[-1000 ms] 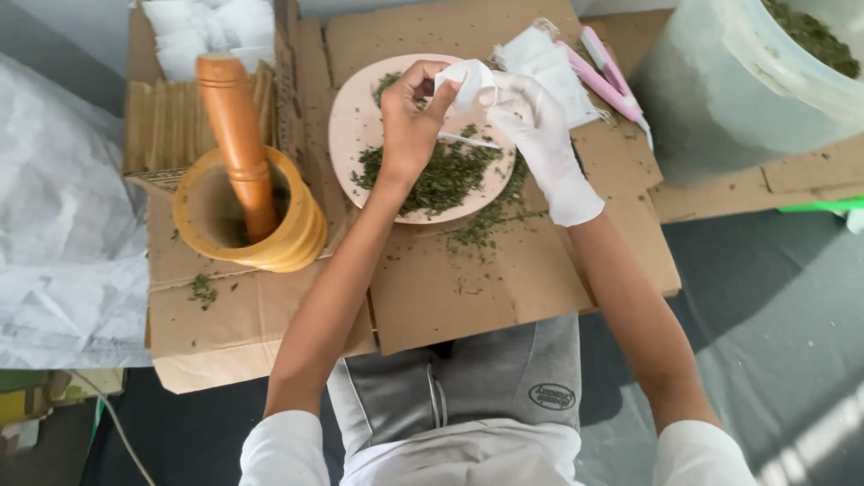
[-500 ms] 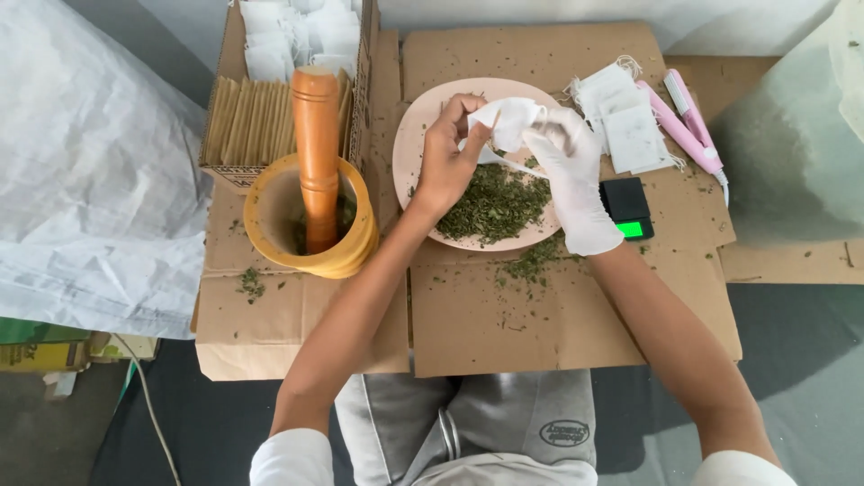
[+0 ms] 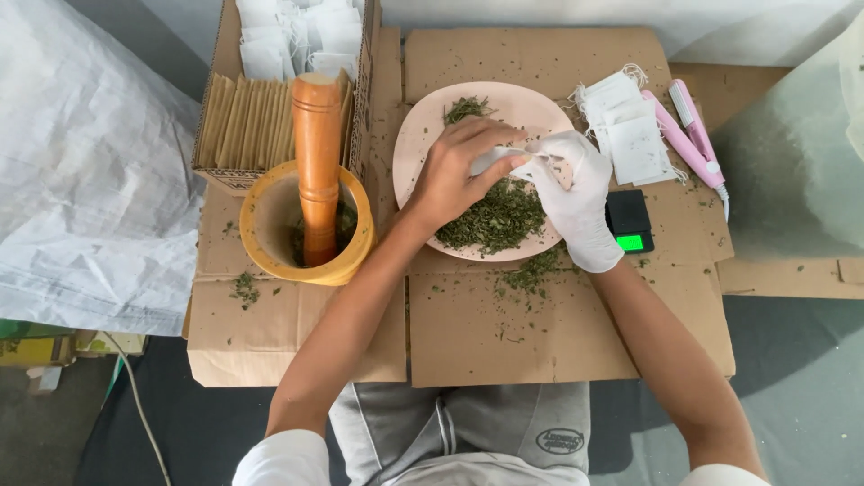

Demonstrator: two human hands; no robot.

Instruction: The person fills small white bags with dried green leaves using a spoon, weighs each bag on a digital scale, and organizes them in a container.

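Resting over the pink plate (image 3: 423, 135) of crushed green leaves (image 3: 495, 216), a small white pouch (image 3: 493, 159) is pinched between the bare left hand (image 3: 454, 175) and gloved right hand (image 3: 571, 193); a mortar (image 3: 270, 243) stands left of the plate

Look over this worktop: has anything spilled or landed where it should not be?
Yes. Dried green herb flakes lie scattered on the cardboard just off the pink plate, and a small clump sits beside the yellow mortar.
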